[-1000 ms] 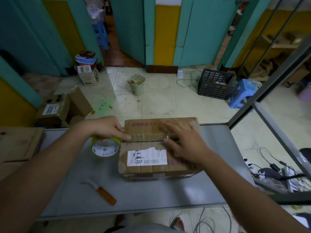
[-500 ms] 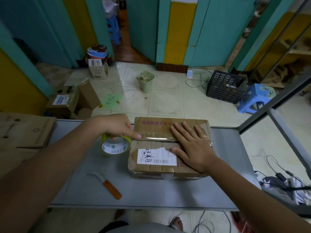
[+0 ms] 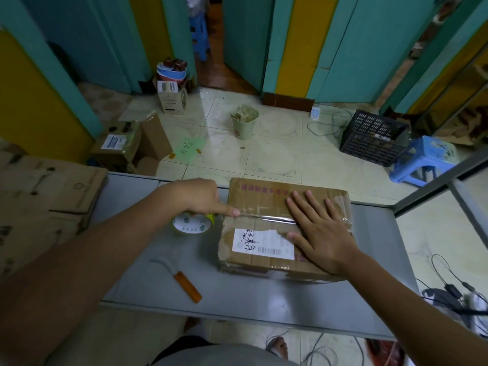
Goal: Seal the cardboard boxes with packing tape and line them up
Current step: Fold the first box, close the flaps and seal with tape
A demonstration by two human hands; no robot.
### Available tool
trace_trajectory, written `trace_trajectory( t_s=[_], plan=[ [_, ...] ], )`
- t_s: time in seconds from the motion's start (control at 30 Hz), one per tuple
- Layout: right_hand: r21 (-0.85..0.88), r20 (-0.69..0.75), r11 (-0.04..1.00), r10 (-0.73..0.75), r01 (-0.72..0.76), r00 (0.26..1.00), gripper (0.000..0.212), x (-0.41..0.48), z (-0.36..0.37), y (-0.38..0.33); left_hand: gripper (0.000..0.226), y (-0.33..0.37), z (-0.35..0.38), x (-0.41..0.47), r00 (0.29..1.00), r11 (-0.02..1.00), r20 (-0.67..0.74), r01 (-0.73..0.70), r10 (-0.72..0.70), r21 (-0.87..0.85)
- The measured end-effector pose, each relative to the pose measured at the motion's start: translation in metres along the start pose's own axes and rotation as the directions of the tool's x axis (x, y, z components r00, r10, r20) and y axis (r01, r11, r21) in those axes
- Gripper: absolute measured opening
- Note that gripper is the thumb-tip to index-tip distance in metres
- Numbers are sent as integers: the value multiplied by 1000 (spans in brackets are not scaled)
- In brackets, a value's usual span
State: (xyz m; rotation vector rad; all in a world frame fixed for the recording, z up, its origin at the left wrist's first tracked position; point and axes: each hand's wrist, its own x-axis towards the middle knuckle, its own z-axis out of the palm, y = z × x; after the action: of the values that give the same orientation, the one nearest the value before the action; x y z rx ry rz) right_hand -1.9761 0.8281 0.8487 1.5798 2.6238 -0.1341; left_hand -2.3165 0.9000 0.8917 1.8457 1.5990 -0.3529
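Head view: left grip (image 3: 200, 198) clutches tape roll (image 3: 191, 226) beside box (image 3: 260, 196) edge; right grip (image 3: 320, 233) lies flat on top.

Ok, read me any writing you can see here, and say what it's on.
Nothing reads clearly enough to quote.
On the cardboard box, the white label: black handwriting and a barcode, upside down, illegible.
On its far flap: red printed characters, blurred.
On the tape roll: green print, too small.
On the green paper on the floor: handwriting, blurred.
On the floor box label: too small.
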Motion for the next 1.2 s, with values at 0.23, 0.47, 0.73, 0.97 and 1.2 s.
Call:
trace_trajectory(
  t_s=[0.23,0.47,0.73,0.97,1.2],
  plan=[
    [2,5,1000,6,-6,1000,76,0,-3,-1,99,-6,13,3,1000,993,3,19,-19,117],
    [16,2,1000,2,-2,1000,73,0,-3,0,100,-11,16,6,1000,993,-24,5,-3,120],
    [0,-4,1000,-3,3,1000,72,0,0,2,102,-18,27,18,996,988,-81,35,-23,151],
    [18,-22,1000,1,-1,1000,70,0,4,4,100,-30,44,24,969,988,-227,-63,94,138],
    [31,-22,1000,-7,7,1000,70,3,1,6,87,-61,49,26,940,934,-276,-267,198,-238]
  ],
)
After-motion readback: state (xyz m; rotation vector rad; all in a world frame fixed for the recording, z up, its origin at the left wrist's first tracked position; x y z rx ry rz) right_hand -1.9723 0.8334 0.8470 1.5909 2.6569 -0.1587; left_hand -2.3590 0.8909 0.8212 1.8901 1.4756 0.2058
